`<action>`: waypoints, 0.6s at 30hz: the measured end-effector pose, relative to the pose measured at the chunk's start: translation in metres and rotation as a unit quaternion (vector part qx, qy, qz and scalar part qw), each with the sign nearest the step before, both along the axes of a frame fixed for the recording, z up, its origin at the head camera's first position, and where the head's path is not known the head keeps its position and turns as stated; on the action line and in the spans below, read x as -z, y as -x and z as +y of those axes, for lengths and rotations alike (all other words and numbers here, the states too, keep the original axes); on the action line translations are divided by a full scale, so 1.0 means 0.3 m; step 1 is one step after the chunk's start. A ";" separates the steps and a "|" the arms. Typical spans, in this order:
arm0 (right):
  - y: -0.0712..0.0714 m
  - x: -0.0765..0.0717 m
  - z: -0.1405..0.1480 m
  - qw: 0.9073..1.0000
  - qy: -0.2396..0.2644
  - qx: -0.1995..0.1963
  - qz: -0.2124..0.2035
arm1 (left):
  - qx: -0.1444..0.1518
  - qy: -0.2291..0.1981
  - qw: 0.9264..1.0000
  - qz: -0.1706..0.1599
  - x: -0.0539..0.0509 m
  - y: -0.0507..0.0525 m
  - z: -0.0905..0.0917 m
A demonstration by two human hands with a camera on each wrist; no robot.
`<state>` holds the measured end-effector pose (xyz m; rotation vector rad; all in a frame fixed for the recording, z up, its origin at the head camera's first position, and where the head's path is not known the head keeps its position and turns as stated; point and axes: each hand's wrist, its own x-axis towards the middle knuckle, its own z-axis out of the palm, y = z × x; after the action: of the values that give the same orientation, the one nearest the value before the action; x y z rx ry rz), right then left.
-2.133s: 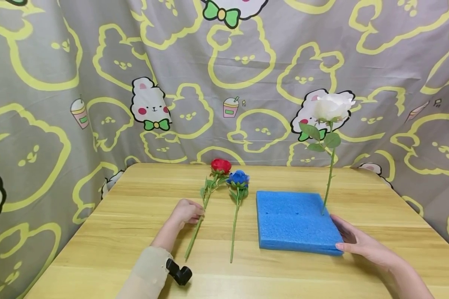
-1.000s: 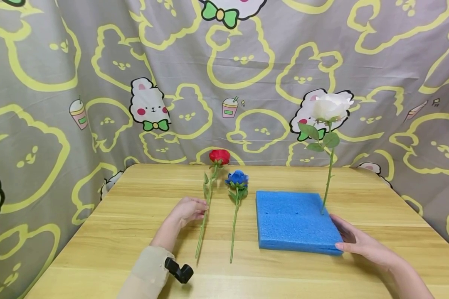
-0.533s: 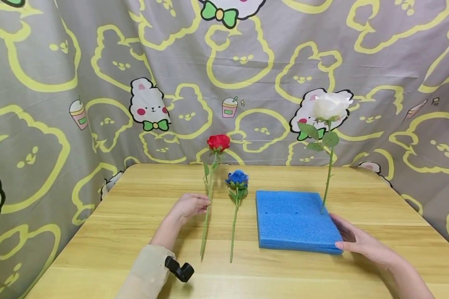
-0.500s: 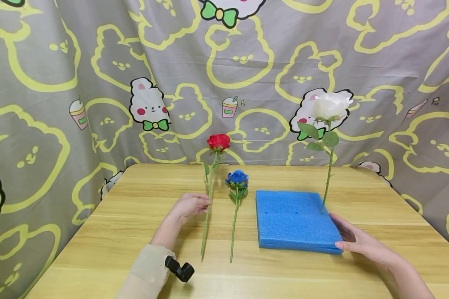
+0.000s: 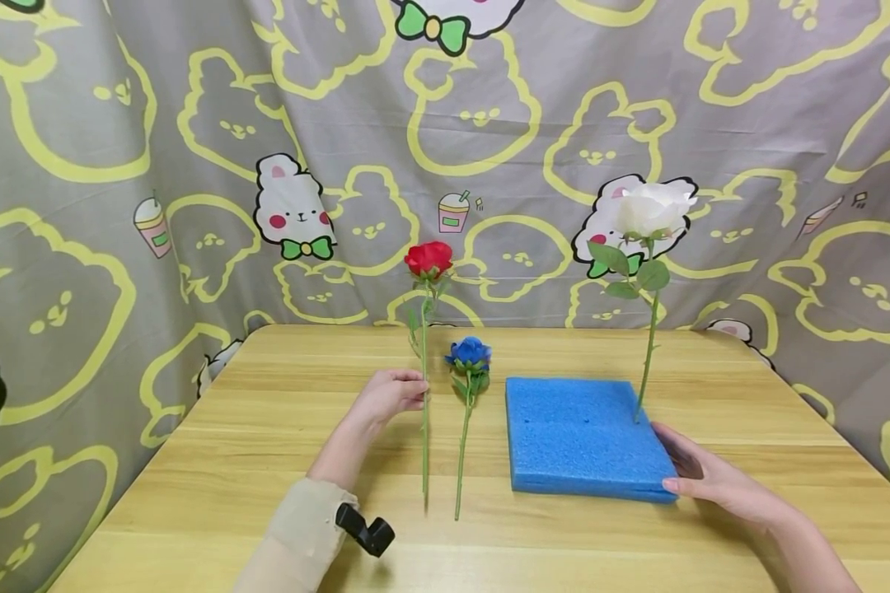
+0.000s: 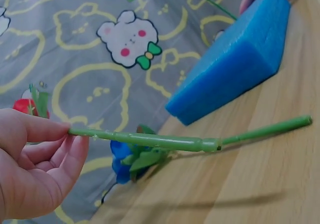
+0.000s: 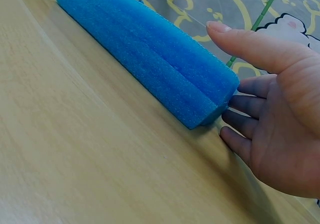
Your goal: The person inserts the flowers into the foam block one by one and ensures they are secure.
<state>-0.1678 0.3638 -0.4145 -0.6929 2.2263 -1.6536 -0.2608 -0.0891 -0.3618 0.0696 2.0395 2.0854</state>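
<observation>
My left hand [image 5: 391, 397] pinches the green stem of a red artificial rose [image 5: 428, 260] between thumb and fingers. The rose is held upright, its lower stem above the table, as the left wrist view also shows. Just to its right lies a blue artificial rose [image 5: 469, 352] on the table. A white rose [image 5: 653, 210] stands upright in a blue foam block [image 5: 583, 441], near the block's right edge. Against that right side rests my right hand [image 5: 727, 484]; in the right wrist view its fingers [image 7: 245, 106] touch the foam's end and the thumb is extended.
The wooden table [image 5: 215, 486] carries these things. A patterned curtain [image 5: 371, 107] hangs close behind its back edge and along both sides. A black device [image 5: 365, 531] is strapped to the left wrist. Small holes show in the foam's top.
The red rose has been raised from lying on the table to upright, and my left hand has moved slightly right and away with it. The right hand, foam and other roses stay put.
</observation>
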 end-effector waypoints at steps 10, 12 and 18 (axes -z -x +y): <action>0.000 0.002 0.001 1.000 0.007 -0.004 0.005 | 0.006 0.000 1.000 0.029 -0.054 -0.008 0.065; -0.001 0.002 0.000 1.000 0.005 -0.003 0.003 | 0.013 0.000 0.999 0.035 -0.061 -0.009 0.076; 0.000 0.001 -0.002 1.000 0.001 0.000 -0.001 | 0.032 -0.002 0.998 0.052 -0.079 -0.014 0.105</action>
<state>-0.1677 0.3633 -0.4149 -0.6907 2.2235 -1.6562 -0.2567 -0.0575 -0.3380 0.2463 2.0628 2.0867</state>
